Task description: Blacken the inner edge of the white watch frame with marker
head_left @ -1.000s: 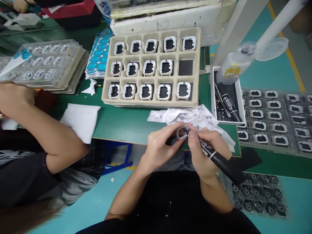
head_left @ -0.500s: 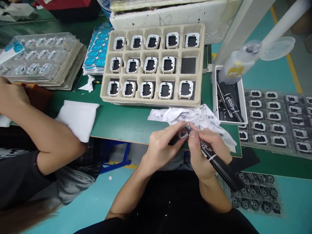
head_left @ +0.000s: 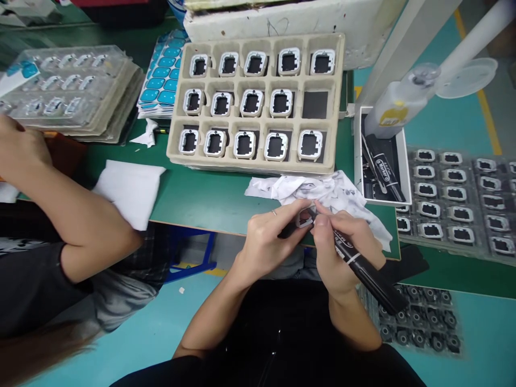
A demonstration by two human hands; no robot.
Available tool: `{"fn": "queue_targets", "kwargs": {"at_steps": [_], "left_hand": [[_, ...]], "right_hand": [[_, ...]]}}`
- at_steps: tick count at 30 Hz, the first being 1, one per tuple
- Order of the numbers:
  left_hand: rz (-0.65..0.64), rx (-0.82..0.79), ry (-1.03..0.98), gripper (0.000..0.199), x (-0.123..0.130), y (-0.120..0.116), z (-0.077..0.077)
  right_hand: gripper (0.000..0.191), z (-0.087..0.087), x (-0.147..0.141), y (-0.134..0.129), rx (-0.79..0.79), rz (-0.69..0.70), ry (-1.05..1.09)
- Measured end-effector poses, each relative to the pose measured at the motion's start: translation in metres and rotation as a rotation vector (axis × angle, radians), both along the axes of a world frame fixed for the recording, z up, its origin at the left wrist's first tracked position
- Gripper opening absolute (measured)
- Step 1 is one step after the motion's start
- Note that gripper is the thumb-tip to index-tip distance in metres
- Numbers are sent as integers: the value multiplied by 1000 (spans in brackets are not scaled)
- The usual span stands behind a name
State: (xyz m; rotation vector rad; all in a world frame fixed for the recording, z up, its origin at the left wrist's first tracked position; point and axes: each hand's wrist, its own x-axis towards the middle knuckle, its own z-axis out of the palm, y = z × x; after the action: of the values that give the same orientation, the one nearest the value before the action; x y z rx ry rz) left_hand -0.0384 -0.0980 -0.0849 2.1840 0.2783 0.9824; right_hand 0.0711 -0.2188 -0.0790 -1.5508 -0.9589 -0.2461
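Note:
My left hand point(head_left: 268, 239) pinches a small white watch-case frame point(head_left: 303, 218) between thumb and fingers, over the table's front edge. In my right hand point(head_left: 342, 247) is a black marker pen point(head_left: 368, 274), its tip end at the frame and its thick body slanting down to the right. Fingers of both hands partly cover the frame, so the exact spot under the tip is hidden. Just beyond my hands lies a crumpled, stained white cloth point(head_left: 314, 188). Behind it stands a beige tray point(head_left: 250, 165) with several similar frames in its compartments; one compartment at the right of the middle row holds no frame.
A white box point(head_left: 407, 183) holds markers and a bottle point(head_left: 397, 110). Clear trays of frames point(head_left: 455, 201) lie at right, with dark round parts point(head_left: 423, 317) lower down. At left are a co-worker's arm point(head_left: 72, 209), a folded white cloth point(head_left: 131, 191), blue-patterned sheets point(head_left: 161, 75) and stacked trays point(head_left: 76, 91).
The marker and both hands keep nearly the same pose at the frame, with only a slight shift of the marker tip. The whole view has moved a little.

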Motion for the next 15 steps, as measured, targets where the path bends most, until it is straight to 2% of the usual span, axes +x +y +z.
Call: {"fn": "queue_targets", "kwargs": {"at_steps": [15], "left_hand": [[0,-90,4,38,-1,1,-2]], "right_hand": [[13,2,2,0,-7,4,53]]}}
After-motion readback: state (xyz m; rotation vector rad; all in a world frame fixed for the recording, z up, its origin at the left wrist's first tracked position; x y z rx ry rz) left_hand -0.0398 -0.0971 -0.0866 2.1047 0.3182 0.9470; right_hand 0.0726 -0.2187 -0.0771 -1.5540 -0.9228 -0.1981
